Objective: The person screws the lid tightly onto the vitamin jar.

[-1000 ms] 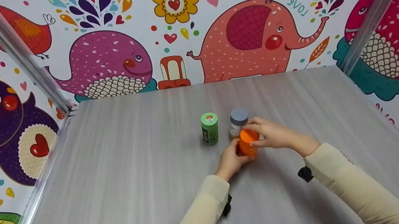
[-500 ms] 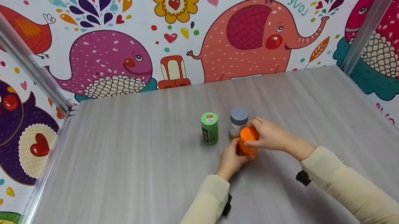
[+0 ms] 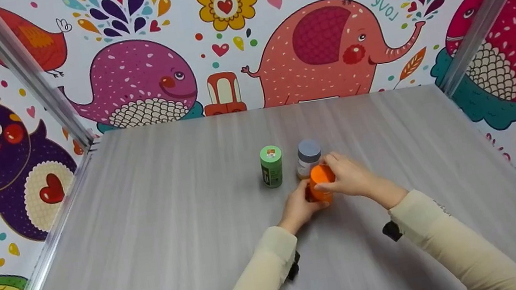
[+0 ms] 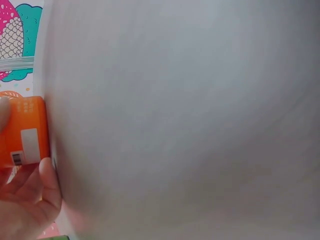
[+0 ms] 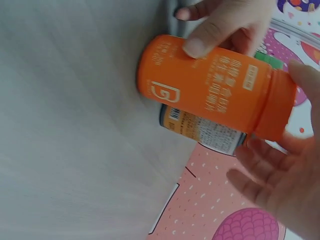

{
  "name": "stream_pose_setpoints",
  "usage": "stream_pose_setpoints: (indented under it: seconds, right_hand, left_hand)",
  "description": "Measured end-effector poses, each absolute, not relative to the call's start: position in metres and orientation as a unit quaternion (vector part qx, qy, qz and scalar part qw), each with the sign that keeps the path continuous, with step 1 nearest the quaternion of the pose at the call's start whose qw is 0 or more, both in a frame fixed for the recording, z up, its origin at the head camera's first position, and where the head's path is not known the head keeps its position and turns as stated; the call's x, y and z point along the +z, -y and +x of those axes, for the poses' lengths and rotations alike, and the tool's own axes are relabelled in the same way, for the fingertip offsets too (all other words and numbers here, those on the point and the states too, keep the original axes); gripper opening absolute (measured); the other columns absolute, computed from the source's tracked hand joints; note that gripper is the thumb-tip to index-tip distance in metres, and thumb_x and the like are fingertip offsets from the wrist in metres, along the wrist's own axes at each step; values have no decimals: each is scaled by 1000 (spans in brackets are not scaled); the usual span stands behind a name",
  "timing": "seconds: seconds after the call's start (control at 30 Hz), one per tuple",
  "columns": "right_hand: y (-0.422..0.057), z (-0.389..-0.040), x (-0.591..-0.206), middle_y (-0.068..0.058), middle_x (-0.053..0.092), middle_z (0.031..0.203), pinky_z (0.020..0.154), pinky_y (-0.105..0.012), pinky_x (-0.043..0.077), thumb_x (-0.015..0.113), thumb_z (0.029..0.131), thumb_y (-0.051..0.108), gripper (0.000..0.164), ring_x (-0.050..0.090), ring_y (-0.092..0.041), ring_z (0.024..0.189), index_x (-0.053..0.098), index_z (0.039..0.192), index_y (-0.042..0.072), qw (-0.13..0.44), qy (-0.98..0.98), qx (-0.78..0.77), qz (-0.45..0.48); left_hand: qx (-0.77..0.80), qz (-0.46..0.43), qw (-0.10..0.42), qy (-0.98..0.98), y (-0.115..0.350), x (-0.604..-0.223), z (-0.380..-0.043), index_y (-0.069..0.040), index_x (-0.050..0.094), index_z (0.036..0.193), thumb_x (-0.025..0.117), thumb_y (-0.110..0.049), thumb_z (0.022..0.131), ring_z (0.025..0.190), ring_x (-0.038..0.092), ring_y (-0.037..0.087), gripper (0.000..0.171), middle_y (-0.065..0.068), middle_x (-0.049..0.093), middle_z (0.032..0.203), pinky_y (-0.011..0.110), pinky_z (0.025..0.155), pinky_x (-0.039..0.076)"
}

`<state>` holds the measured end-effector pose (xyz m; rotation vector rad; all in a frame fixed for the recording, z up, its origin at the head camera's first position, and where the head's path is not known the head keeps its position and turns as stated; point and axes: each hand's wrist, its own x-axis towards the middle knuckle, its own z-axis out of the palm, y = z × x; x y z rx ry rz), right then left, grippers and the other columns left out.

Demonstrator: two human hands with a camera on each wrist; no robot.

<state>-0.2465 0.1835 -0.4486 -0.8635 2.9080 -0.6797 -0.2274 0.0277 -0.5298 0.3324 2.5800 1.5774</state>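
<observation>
An orange plastic pill bottle [image 5: 200, 85] with an orange screw cap [image 3: 322, 175] stands upright on the table in front of me. My left hand [image 3: 298, 210] grips the bottle's body low down, its thumb [image 5: 197, 46] across the printed side. At the top, my right hand [image 3: 354, 175] holds the cap between thumb and fingers, reaching in from the right. Just behind it is a bottle with a grey cap [image 3: 309, 150], its lower part hidden by the orange one. A green canister [image 3: 271, 166] with a light green lid stands to the left.
The grey wood-grain table [image 3: 173, 229] runs back to a wall [image 3: 219, 58] printed with cartoon animals. Metal posts [image 3: 29, 71] rise at its back corners. Black wrist straps [image 3: 392, 231] show under both sleeves.
Over the first half second my right hand turned on the cap, its thumb shifting left across the front and its wrist dropping slightly. Since then both hands have stayed nearly still.
</observation>
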Motion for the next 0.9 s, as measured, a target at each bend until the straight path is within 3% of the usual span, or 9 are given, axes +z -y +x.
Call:
stream_pose_setpoints:
  seconds: [0.13, 0.23, 0.6, 0.9]
  right_hand:
    - [-188, -249, -444, -20, 49, 121, 89, -45, 44, 69, 81, 20, 55, 49, -32, 105, 47, 125, -5, 36, -912, -231, -338]
    - [-191, -251, -440, -21, 47, 126, 91, -47, 43, 67, 82, 13, 49, 47, -35, 110, 49, 123, -6, 47, -898, -236, -368]
    - [-196, -255, -436, -23, 47, 126, 91, -45, 44, 63, 82, 8, 48, 48, -34, 110, 48, 125, -9, 69, -896, -210, -385]
    - [-193, -256, -444, -19, 52, 115, 83, -40, 47, 65, 79, 10, 44, 51, -28, 98, 53, 117, -8, 27, -890, -230, -392]
  left_hand:
    - [514, 102, 59, -850, -28, -529, -228, -9, 50, 123, 75, -18, 75, 109, 54, 23, 55, 9, 58, 120, 37, 97, 41]
    - [517, 98, 64, -848, -29, -529, -228, -10, 49, 124, 75, -17, 76, 109, 54, 22, 55, 9, 58, 120, 37, 97, 41]
    - [526, 104, 58, -842, -30, -528, -229, -9, 49, 123, 76, -16, 75, 109, 54, 22, 56, 9, 58, 120, 37, 97, 40]
    - [516, 104, 45, -849, -29, -530, -227, -9, 50, 123, 77, -17, 74, 106, 55, 22, 56, 9, 59, 118, 36, 95, 42]
